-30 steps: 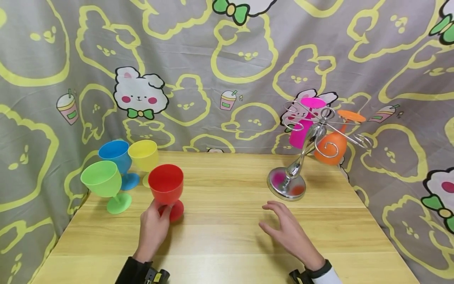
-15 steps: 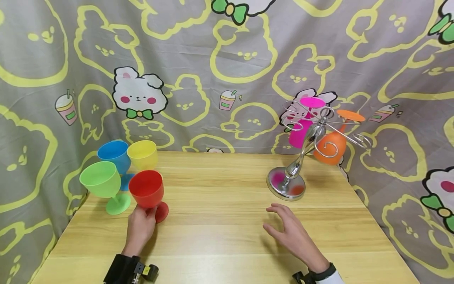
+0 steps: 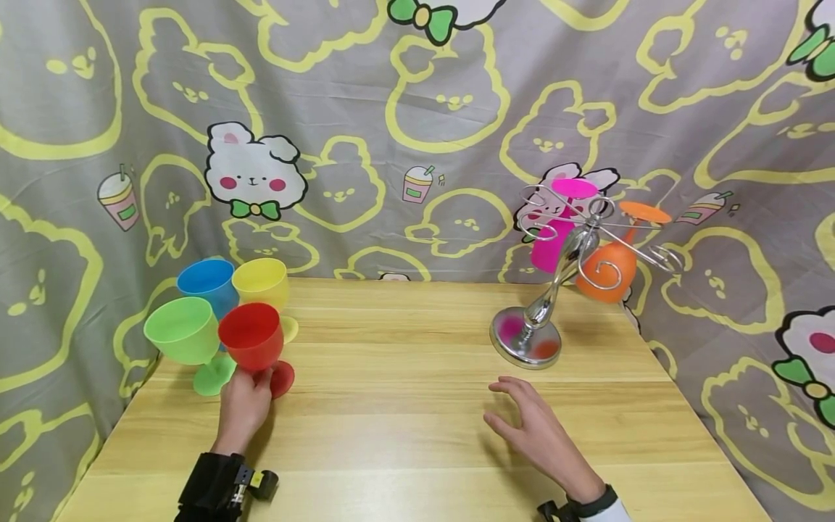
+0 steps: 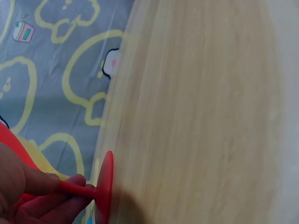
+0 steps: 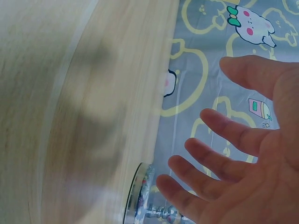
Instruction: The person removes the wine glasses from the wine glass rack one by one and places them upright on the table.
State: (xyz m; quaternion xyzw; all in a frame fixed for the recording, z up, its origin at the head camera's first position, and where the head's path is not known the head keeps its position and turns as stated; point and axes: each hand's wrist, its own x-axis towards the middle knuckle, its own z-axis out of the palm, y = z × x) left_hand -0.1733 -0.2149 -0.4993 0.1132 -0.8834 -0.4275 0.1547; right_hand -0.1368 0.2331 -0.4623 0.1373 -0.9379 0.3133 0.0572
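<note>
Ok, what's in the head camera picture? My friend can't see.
A left hand holds a red goblet at a wooden table, beside a green goblet, blue goblet and yellow goblet. The empty right hand is near a metal rack holding an upside-down pink goblet and orange goblet.

Cup colours: we find one red cup [image 3: 251,337], one green cup [image 3: 183,330], one blue cup [image 3: 207,279], one yellow cup [image 3: 261,279], one pink cup [image 3: 550,254] and one orange cup [image 3: 622,264]
Cups in all: we count six
Rack [image 3: 577,246]: we see one
Cups hung on the rack: two of our six
Hands: we count one left hand [image 3: 243,409] and one right hand [image 3: 538,428], so two
Wrist bands [image 3: 212,484]: two
Table [image 3: 391,435]: we see one
Drink prints [image 3: 119,201] on the cloth [image 3: 352,101]: three in our head view
</note>
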